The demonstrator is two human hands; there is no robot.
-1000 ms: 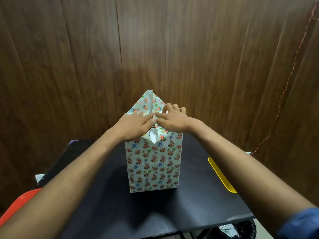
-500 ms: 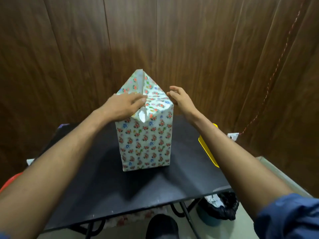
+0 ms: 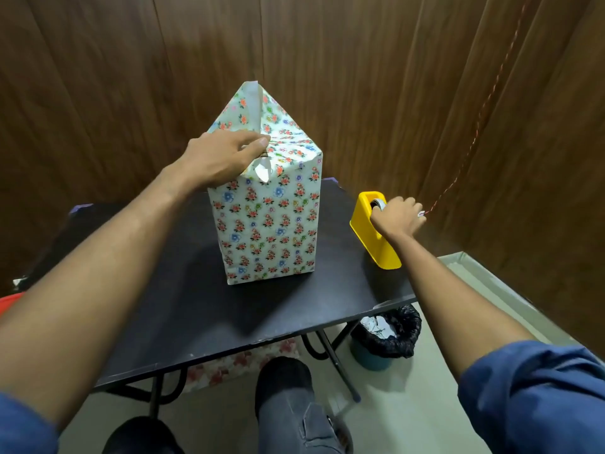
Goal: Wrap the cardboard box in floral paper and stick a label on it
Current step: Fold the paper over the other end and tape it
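The left hand [image 3: 219, 157] lies palm down on top of the box [image 3: 266, 211], its grip flat, with straight fingers pressing the folded floral paper [image 3: 284, 139] against the box's top near edge. Behind the fingers one triangular flap [image 3: 250, 106] of paper stands upright, its white underside showing along the edge. The box stands upright near the middle of the black surface [image 3: 203, 309], fully covered in paper on the sides in view. The right hand [image 3: 397, 217] reaches out to the yellow tape dispenser [image 3: 373, 231], which sits at the right edge of the surface, well apart from the box. Its fingers are curled over the top of the dispenser at the roll; whether they pinch the tape end cannot be told. Dark wooden panels form the wall behind, and a thin red string [image 3: 474, 126] runs down across them on the right. Under the surface's right corner stands a bin [image 3: 386, 339] lined with a black bag, with crumpled paper inside, on a pale floor.
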